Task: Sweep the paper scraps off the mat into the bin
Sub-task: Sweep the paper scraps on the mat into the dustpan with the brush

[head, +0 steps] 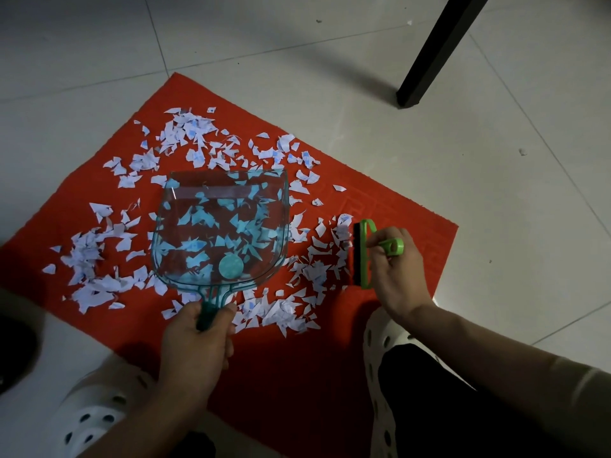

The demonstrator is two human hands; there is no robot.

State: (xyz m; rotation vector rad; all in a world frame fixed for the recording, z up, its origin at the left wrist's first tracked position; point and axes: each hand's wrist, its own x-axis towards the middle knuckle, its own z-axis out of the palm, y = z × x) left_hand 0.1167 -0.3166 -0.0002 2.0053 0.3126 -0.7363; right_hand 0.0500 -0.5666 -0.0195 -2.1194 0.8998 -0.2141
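two bare forearms come up from the bottom edge of the frame, each ending in a bare hand: the left hand point(195, 338) at lower centre, the right hand point(396, 269) at centre right. no rings, watch or bracelets show on either one. no sleeve is visible on the left arm; the right arm is bare as far as the lower right edge of the frame. on the feet are white perforated clogs, the left clog point(89, 414) at lower left and the right clog point(380, 345) at lower right, both dotted with round and oval holes. dark trousers point(429, 408) cover the right leg above its clog.
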